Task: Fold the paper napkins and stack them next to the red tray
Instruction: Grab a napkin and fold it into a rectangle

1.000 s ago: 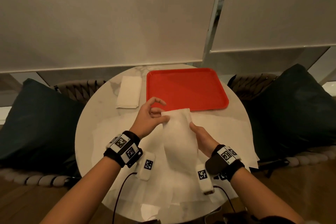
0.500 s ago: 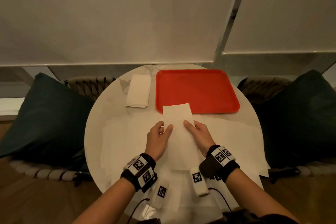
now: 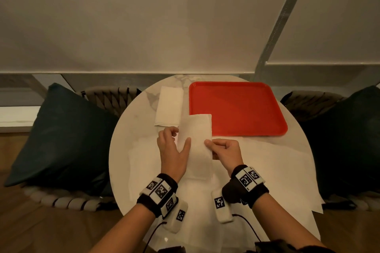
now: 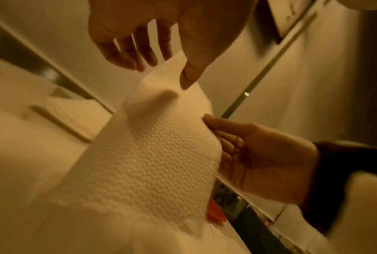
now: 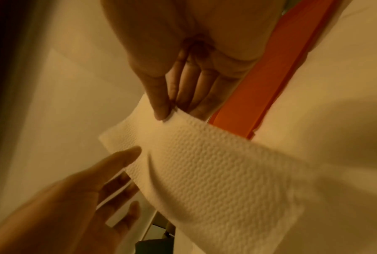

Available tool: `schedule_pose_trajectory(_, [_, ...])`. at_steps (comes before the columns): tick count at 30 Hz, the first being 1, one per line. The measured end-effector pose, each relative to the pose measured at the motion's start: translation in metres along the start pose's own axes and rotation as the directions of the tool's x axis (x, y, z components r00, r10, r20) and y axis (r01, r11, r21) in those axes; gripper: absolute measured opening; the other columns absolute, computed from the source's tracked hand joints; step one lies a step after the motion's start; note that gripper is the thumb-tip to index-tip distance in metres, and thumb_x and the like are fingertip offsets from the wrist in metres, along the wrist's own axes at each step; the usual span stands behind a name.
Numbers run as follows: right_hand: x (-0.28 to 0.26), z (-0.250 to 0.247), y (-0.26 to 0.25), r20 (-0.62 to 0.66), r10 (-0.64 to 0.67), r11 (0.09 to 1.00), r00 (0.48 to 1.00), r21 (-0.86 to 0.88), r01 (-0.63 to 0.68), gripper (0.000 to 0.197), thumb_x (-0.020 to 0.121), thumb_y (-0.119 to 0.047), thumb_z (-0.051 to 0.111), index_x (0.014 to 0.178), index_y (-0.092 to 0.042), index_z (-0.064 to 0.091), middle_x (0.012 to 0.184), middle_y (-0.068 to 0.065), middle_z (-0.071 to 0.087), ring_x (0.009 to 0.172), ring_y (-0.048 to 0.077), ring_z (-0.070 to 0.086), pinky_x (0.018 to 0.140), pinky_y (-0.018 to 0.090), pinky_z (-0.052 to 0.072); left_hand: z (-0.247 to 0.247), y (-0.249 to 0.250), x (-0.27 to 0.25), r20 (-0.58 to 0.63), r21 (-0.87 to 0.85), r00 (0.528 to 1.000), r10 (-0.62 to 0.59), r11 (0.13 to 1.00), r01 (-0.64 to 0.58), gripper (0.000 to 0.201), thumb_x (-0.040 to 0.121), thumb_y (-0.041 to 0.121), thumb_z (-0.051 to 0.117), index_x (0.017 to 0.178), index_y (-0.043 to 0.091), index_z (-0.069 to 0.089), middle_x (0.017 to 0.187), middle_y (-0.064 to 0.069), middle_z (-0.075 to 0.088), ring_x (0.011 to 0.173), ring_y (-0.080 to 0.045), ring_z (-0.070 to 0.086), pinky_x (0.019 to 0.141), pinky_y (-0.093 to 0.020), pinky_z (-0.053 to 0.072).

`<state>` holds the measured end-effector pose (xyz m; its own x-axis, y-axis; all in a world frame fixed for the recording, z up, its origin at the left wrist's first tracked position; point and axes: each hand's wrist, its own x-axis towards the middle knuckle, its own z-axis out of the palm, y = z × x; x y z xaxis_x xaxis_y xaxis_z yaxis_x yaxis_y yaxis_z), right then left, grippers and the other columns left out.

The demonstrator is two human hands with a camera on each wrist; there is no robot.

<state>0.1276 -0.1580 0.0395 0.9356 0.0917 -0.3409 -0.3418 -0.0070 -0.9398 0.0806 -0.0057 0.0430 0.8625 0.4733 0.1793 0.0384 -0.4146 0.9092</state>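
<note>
A folded white napkin strip (image 3: 196,144) hangs just above the round table (image 3: 131,133), held between both hands. My left hand (image 3: 182,136) pinches its left edge, thumb (image 4: 189,73) on top and fingers beneath. My right hand (image 3: 211,144) pinches the right edge, thumb (image 5: 161,110) on top. The strip's far end overlaps the near left corner of the red tray (image 3: 242,107). A stack of folded napkins (image 3: 169,109) lies just left of the tray, right beside the strip's far end.
Several unfolded napkins (image 3: 283,162) are spread over the near half of the table, under my hands, and hang past its right edge. Dark cushions (image 3: 61,135) sit on woven seats on both sides. Window blinds close off the back.
Both hands have carried the folded strip to the left and farther away, from in front of the tray toward the stack. My right fingers have curled round its edge.
</note>
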Motion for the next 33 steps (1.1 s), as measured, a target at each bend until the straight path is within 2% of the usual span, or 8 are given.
schedule_pose_trajectory(5, [0.014,0.032,-0.006,-0.053,0.015,0.999,0.998,0.042,-0.013,0.018,0.079,-0.018,0.078,0.088,-0.004,0.072,0.072,0.009,0.071,0.062,0.016,0.065,0.062,0.029,0.056,-0.007,-0.006,0.0,0.049,0.055,0.996,0.08,0.995,-0.082,0.046,0.084,0.027,0.072,0.121,0.021,0.045,0.12,0.006,0.045,0.111,-0.011,0.037,0.096,-0.024,0.035])
schedule_pose_trajectory(12, [0.067,0.09,-0.027,-0.018,-0.029,0.995,0.999,-0.095,0.027,0.015,0.088,-0.022,0.068,0.095,-0.009,0.066,0.063,-0.002,0.062,0.047,0.004,0.055,0.042,0.019,0.042,-0.022,-0.037,0.06,0.09,-0.21,0.979,-0.184,0.957,0.199,0.055,0.094,0.026,0.059,0.132,0.051,0.028,0.112,-0.002,0.056,0.105,-0.017,0.056,0.092,-0.041,0.051])
schedule_pose_trajectory(17, [0.13,0.126,-0.042,-0.029,-0.045,0.993,0.999,-0.114,0.042,0.002,0.088,-0.017,0.066,0.087,-0.018,0.065,0.087,0.018,0.069,0.073,0.024,0.062,0.066,0.034,0.051,-0.031,-0.076,0.139,0.249,-0.314,0.945,-0.212,0.905,0.286,0.049,0.094,0.012,0.058,0.124,0.047,0.041,0.108,-0.017,0.066,0.086,-0.024,0.068,0.075,-0.039,0.058])
schedule_pose_trajectory(20, [0.157,0.137,-0.049,-0.059,-0.052,0.989,0.997,-0.14,0.044,0.032,0.085,-0.012,0.069,0.113,-0.019,0.056,0.089,0.009,0.067,0.076,0.021,0.065,0.059,0.027,0.054,-0.032,-0.091,0.178,0.258,-0.198,0.955,-0.147,0.959,0.202,0.036,0.09,-0.001,0.058,0.115,0.025,0.06,0.108,-0.008,0.063,0.067,0.002,0.058,0.066,-0.025,0.051])
schedule_pose_trajectory(22, [0.168,0.141,-0.053,-0.017,-0.078,0.988,0.997,-0.132,0.075,0.063,0.078,-0.004,0.074,0.127,-0.028,0.042,0.095,0.008,0.066,0.083,0.021,0.067,0.06,0.033,0.059,-0.031,-0.097,0.199,0.257,-0.164,0.961,-0.102,0.975,0.148,0.033,0.088,-0.004,0.06,0.109,0.02,0.067,0.119,-0.002,0.064,0.061,-0.001,0.051,0.068,-0.019,0.046])
schedule_pose_trajectory(25, [0.185,0.142,-0.053,0.009,-0.13,0.965,0.991,-0.228,0.129,0.073,0.07,0.009,0.073,0.127,-0.028,0.046,0.108,0.01,0.064,0.089,0.021,0.066,0.068,0.046,0.06,-0.027,-0.109,0.224,0.301,-0.187,0.95,-0.083,0.972,0.144,0.044,0.086,-0.005,0.062,0.122,0.019,0.064,0.135,-0.002,0.056,0.087,-0.023,0.059,0.087,-0.025,0.051])
schedule_pose_trajectory(28, [0.201,0.141,-0.05,0.016,-0.105,0.953,0.994,-0.284,0.106,0.055,0.071,0.01,0.07,0.117,-0.019,0.065,0.099,0.023,0.067,0.069,0.023,0.061,0.07,0.044,0.057,-0.022,-0.119,0.239,0.395,-0.236,0.916,-0.076,0.955,0.181,0.06,0.084,-0.009,0.063,0.137,0.019,0.052,0.147,-0.001,0.038,0.132,-0.021,0.046,0.105,-0.037,0.046])
schedule_pose_trajectory(33, [0.22,0.139,-0.034,0.046,-0.076,0.947,0.996,-0.31,0.087,0.056,0.07,0.011,0.069,0.115,-0.023,0.068,0.111,0.032,0.063,0.071,0.039,0.061,0.071,0.055,0.055,-0.013,-0.137,0.255,0.511,-0.295,0.859,-0.042,0.93,0.22,0.072,0.081,-0.014,0.063,0.142,0.019,0.045,0.151,-0.001,0.033,0.137,-0.021,0.041,0.104,-0.04,0.047])
